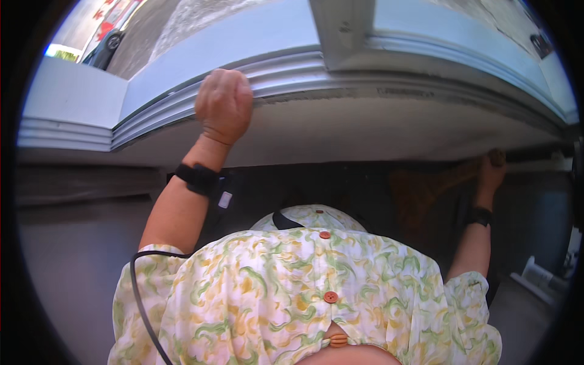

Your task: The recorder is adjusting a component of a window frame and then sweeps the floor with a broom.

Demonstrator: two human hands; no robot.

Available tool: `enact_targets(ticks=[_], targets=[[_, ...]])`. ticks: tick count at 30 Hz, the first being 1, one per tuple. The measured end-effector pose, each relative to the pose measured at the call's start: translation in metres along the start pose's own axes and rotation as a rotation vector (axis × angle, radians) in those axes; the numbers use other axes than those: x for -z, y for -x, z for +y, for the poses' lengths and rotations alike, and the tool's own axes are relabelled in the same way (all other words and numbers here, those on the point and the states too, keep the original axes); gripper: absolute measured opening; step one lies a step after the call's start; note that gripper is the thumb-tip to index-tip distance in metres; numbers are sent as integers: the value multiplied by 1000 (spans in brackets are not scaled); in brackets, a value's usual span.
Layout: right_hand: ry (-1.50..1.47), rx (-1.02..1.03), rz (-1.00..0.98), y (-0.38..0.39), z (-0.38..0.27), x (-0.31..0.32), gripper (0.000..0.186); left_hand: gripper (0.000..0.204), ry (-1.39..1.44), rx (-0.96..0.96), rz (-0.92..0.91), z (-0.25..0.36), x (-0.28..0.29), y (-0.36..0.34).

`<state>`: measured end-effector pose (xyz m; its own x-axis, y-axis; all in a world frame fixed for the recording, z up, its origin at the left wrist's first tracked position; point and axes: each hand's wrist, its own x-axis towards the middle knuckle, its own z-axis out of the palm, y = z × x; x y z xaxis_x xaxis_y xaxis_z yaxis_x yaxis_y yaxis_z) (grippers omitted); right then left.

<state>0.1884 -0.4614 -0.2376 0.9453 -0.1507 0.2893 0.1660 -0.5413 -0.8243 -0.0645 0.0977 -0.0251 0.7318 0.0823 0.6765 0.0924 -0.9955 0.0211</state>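
Observation:
My left hand [223, 106] is curled into a fist and rests against the grey window track [304, 70] at the edge of the white sill [365, 128]. Nothing shows inside the fist. My right hand [490, 175] reaches far right, just under the sill. It is closed around the dark handle end of a brown broom-like brush [426, 185], whose fan-shaped head lies in the shadow below. Each wrist wears a black band.
A white upright window frame bar [344, 27] stands above the track. Through the glass a street and a parked car [106, 45] show. A dark panel [340, 182] runs beneath the sill. A white ribbed object [538, 277] sits low on the right.

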Motion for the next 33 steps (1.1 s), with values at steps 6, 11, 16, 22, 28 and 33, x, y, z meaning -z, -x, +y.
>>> enact_targets(ticks=[6, 11, 16, 22, 28, 33], targets=[[334, -213, -1, 78, -87, 100, 60, 22, -31, -33, 7, -23, 7, 3], [569, -414, -349, 113, -134, 185, 44, 23, -15, -50, 11, -26, -9, 1], [725, -464, -591, 106, -176, 175, 41, 19, -74, 76, -44, -44, -25, -24], [1233, -300, -705, 121, -202, 126, 56, 34, 110, -62, -121, -39, -2, -43], [656, -957, -782, 183, -198, 97, 98, 24, 232, 83, -270, -75, -4, 110], [111, -1279, -969, 247, -94, 68, 27, 19, 288, 769, -845, -90, 31, 277]])
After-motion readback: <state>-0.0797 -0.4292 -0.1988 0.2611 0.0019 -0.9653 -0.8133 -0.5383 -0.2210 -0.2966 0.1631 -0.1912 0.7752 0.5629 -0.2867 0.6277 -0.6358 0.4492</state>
